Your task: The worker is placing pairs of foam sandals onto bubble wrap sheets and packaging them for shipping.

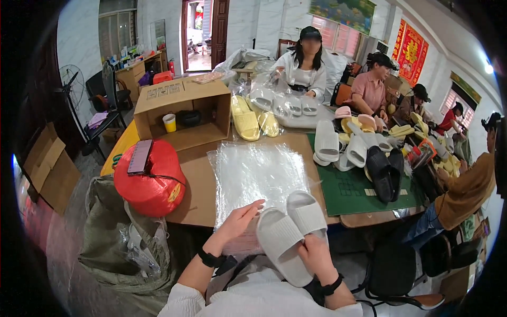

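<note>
My right hand (pixel 315 254) grips a pair of light grey slide slippers (pixel 279 238) at the table's near edge, its fingers partly hidden by them. Just left of the slippers, my left hand (pixel 238 222) holds nothing, with its fingers stretched out above a stack of clear plastic bags (pixel 259 171). Whether the fingertips touch the top bag I cannot tell. Beyond the stack lie yellow slippers (pixel 246 122) in clear plastic, and more grey slippers (pixel 326 141) stand to the right on a green mat (pixel 338 195).
At left stand an open cardboard box (pixel 182 140) with a yellow cup (pixel 169 123), and a red roll (pixel 153 185) with a phone (pixel 140 157) on top. A large sack (pixel 105 248) hangs below. Black slippers (pixel 379 171) lie at right. A person (pixel 305 68) faces me; others work at right.
</note>
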